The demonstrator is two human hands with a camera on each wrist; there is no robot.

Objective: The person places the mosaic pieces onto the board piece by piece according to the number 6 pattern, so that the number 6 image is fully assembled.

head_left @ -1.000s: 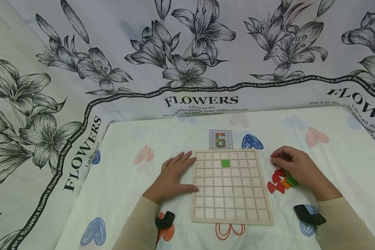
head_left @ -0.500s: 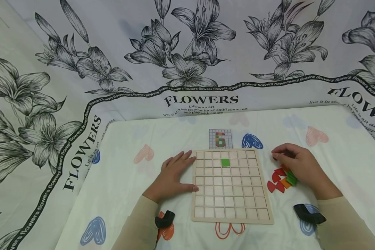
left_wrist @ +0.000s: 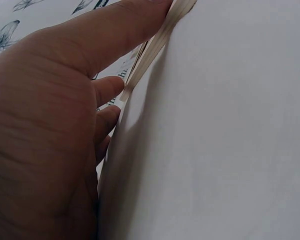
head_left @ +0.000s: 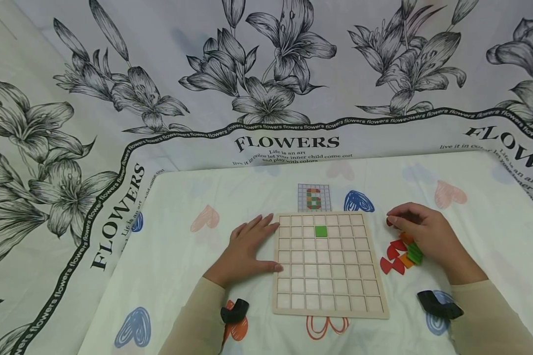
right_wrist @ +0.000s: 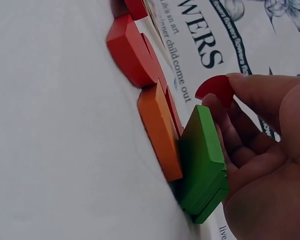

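My left hand [head_left: 245, 252] lies along the left side of a wooden grid board [head_left: 324, 286], its spread fingers and thumb touching the edge. In the left wrist view, the thumb meets the board's pale side [left_wrist: 157, 42]. One green square tile [head_left: 321, 231] sits in a cell of the board's second row. To the right of the board, my right hand [head_left: 431, 239] pinches a red quarter-circle tile [right_wrist: 217, 90] between thumb and finger. Below that hand are several loose tiles: red quarter-circles [head_left: 393, 252], an orange tile [head_left: 406, 261] and stacked green squares [right_wrist: 202, 160].
Behind the board lies a small gridded pattern card [head_left: 313, 197] showing a 6 in coloured cells. A white cloth with printed hearts [head_left: 205, 218] covers the table. A flower-printed curtain [head_left: 266, 59] hangs at the back and left.
My right hand has tilted and lifted slightly, and the red tile now shows at its fingertips. More of the loose tiles beneath it can be seen. My left hand and the board stay put.
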